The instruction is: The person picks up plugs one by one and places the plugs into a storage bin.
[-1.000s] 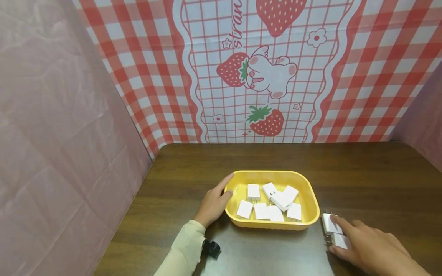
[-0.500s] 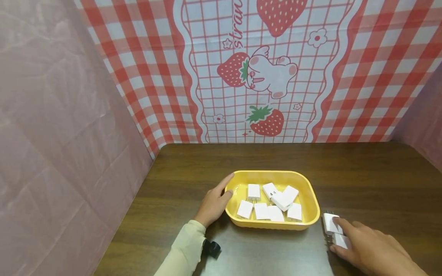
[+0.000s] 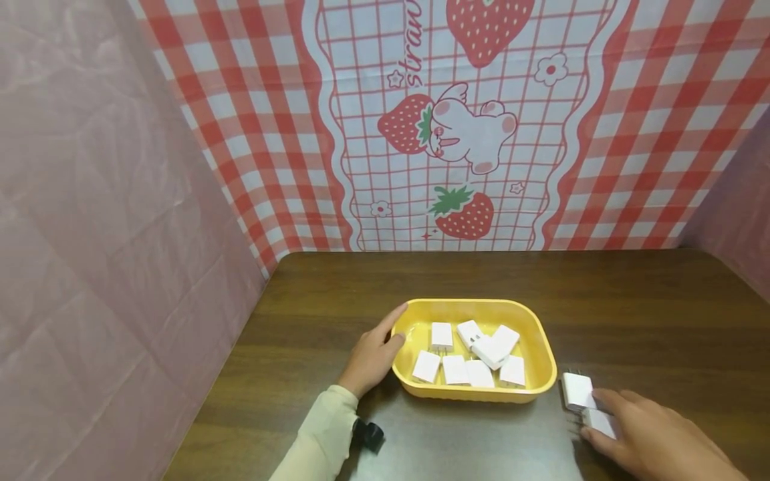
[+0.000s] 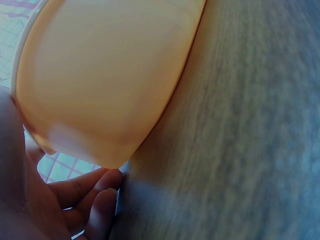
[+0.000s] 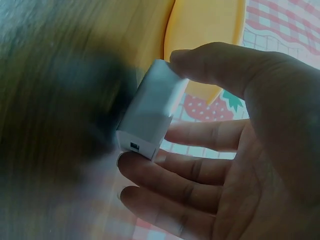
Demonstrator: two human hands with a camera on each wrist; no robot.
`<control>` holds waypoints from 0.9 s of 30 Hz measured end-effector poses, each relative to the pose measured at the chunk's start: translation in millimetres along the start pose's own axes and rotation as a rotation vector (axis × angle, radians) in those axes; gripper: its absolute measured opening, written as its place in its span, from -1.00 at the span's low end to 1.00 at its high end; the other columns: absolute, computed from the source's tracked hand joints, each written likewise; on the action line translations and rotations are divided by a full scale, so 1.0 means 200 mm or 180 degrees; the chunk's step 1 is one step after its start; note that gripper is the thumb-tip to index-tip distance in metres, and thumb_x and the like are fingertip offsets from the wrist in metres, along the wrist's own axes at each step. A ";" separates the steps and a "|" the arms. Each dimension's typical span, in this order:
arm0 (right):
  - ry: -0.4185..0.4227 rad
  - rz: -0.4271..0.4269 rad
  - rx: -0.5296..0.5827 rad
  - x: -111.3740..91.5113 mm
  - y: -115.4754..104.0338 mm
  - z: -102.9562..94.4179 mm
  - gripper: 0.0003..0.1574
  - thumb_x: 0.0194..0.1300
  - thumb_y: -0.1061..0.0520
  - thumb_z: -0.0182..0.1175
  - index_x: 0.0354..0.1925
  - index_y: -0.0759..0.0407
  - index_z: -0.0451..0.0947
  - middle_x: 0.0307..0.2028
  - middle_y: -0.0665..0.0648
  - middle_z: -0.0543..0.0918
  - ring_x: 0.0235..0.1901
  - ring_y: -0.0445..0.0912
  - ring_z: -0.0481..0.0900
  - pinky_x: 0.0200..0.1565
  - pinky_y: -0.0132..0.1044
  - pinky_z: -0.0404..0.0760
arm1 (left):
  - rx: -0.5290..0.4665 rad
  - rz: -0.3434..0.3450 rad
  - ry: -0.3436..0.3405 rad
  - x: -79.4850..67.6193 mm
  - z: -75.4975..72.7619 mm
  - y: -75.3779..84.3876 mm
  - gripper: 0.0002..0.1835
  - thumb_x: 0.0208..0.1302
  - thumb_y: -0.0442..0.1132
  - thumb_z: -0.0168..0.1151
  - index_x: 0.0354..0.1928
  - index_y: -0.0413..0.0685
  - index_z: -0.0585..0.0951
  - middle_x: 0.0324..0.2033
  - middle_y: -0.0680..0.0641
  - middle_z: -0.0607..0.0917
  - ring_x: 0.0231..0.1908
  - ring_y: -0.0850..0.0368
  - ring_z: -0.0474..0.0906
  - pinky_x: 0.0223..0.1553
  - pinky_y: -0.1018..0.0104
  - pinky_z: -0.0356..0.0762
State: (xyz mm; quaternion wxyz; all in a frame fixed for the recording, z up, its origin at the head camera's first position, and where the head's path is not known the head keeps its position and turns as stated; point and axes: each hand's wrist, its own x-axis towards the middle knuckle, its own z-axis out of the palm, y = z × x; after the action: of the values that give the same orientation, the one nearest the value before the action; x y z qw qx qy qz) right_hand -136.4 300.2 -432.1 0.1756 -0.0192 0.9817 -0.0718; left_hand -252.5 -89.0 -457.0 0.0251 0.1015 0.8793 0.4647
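A yellow plastic tub (image 3: 472,395) stands on the table with several white plug-in chargers (image 3: 442,336) lying in it. My left hand (image 3: 369,359) grips the tub's left end, the thumb at the rim and the fingers along the outside. In the left wrist view the tub's wall (image 4: 110,85) fills the upper part. To the right of the tub, my right hand (image 3: 652,431) holds a white charger (image 5: 152,105) between thumb and fingers, a small port showing on its end. Another white charger (image 3: 578,391) lies just beyond it, prongs towards the tub, close to my index finger.
The brown wooden table (image 3: 337,280) runs back to a red-and-white checked strawberry cloth (image 3: 283,153). A pink cloth (image 3: 120,267) hangs along the left side. A black strap device (image 3: 368,434) sits at my left wrist.
My right hand has drawn slightly right and towards me with the nearer charger, and its index finger has slid back off the farther one. The left hand and tub stay put.
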 end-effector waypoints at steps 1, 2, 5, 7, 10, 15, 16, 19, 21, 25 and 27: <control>-0.0070 0.0046 0.0034 0.00 0.00 0.00 0.09 0.08 -0.54 0.27 0.14 0.35 0.54 -0.09 0.35 0.64 -0.14 0.25 0.61 -0.19 0.30 0.52 | 0.0008 -0.0006 -0.0001 0.00 0.00 0.00 -0.44 0.45 0.01 -0.01 0.42 0.75 0.28 0.35 0.12 0.46 0.23 0.07 0.45 0.18 -0.11 0.37; -0.0131 0.0089 0.0069 0.00 0.01 0.00 0.09 0.07 -0.55 0.27 0.12 0.35 0.55 -0.10 0.35 0.64 -0.14 0.25 0.61 -0.18 0.31 0.52 | 0.0019 -0.0014 -0.0001 0.00 0.00 0.00 -0.44 0.45 0.01 -0.01 0.42 0.76 0.28 0.35 0.13 0.46 0.23 0.07 0.45 0.17 -0.10 0.38; -0.0168 0.0135 0.0126 0.01 0.02 -0.01 0.08 0.05 -0.56 0.27 0.10 0.31 0.58 -0.10 0.33 0.65 -0.16 0.22 0.61 -0.18 0.31 0.54 | 0.0048 0.0002 0.0008 0.00 0.00 0.00 -0.44 0.45 0.02 -0.02 0.42 0.76 0.27 0.34 0.13 0.46 0.21 0.08 0.46 0.16 -0.10 0.38; -0.0167 0.0152 0.0163 0.01 0.03 -0.01 0.08 0.03 -0.57 0.27 0.11 0.29 0.59 -0.08 0.34 0.65 -0.17 0.21 0.61 -0.18 0.31 0.54 | 0.0055 0.0012 0.0011 0.01 0.00 -0.01 -0.44 0.45 0.02 -0.03 0.42 0.76 0.27 0.34 0.12 0.46 0.20 0.08 0.47 0.16 -0.10 0.38; -0.0124 0.0128 0.0169 0.01 0.03 -0.01 0.05 0.04 -0.56 0.27 0.11 0.27 0.59 -0.07 0.33 0.65 -0.17 0.21 0.61 -0.18 0.32 0.55 | 0.0054 0.0010 0.0008 0.01 0.00 -0.01 -0.44 0.45 0.03 -0.03 0.42 0.78 0.27 0.34 0.13 0.46 0.20 0.09 0.46 0.16 -0.09 0.38; -0.0009 0.0055 0.0161 -0.01 0.02 -0.04 -0.04 0.09 -0.51 0.29 0.06 0.25 0.61 -0.09 0.31 0.65 -0.18 0.16 0.60 -0.20 0.31 0.55 | 0.0047 -0.0002 0.0008 0.01 0.00 -0.01 -0.44 0.45 0.02 -0.02 0.41 0.78 0.27 0.34 0.13 0.46 0.21 0.10 0.46 0.15 -0.08 0.39; 0.0059 0.0024 0.0154 -0.01 0.01 -0.04 -0.07 0.10 -0.49 0.30 0.05 0.25 0.61 -0.09 0.31 0.65 -0.18 0.16 0.60 -0.20 0.30 0.55 | 0.0051 -0.0002 0.0009 0.00 0.00 -0.01 -0.44 0.45 0.02 -0.02 0.41 0.78 0.27 0.34 0.13 0.46 0.21 0.10 0.46 0.15 -0.08 0.39; 0.0347 -0.0083 0.0105 -0.03 0.01 -0.06 -0.17 0.14 -0.43 0.32 0.01 0.23 0.62 -0.11 0.29 0.66 -0.19 0.14 0.61 -0.24 0.28 0.55 | 0.0053 -0.0005 0.0012 0.00 0.00 0.00 -0.44 0.46 0.02 -0.02 0.41 0.79 0.27 0.34 0.13 0.46 0.21 0.09 0.46 0.15 -0.08 0.38; 0.0566 -0.0157 0.0071 -0.04 0.01 -0.07 -0.23 0.17 -0.39 0.32 0.00 0.22 0.63 -0.12 0.29 0.65 -0.21 0.13 0.60 -0.27 0.26 0.55 | 0.0051 -0.0008 0.0012 0.00 0.00 0.00 -0.44 0.46 0.02 -0.02 0.41 0.78 0.28 0.34 0.13 0.46 0.21 0.09 0.46 0.16 -0.09 0.38; 0.0897 -0.0226 0.0090 -0.05 0.03 -0.08 -0.29 0.18 -0.36 0.34 -0.04 0.19 0.63 -0.15 0.28 0.65 -0.24 0.12 0.60 -0.32 0.25 0.55 | 0.0029 0.0000 0.0013 0.00 0.00 0.00 -0.44 0.45 0.00 -0.02 0.42 0.75 0.28 0.34 0.11 0.47 0.20 0.08 0.47 0.14 -0.09 0.39; 0.1003 -0.0227 0.0118 -0.05 0.03 -0.09 -0.29 0.19 -0.36 0.33 -0.04 0.20 0.63 -0.17 0.28 0.65 -0.26 0.12 0.60 -0.34 0.25 0.54 | 0.0026 -0.0003 0.0012 0.00 0.00 0.00 -0.43 0.45 0.00 -0.02 0.42 0.75 0.28 0.34 0.11 0.47 0.20 0.08 0.47 0.15 -0.10 0.39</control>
State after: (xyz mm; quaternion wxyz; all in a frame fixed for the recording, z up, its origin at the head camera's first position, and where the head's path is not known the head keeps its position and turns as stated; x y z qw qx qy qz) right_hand -133.8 309.1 -413.9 0.0171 -0.0394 0.9942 -0.0982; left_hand -252.1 -88.8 -457.1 0.0233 0.1003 0.8813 0.4613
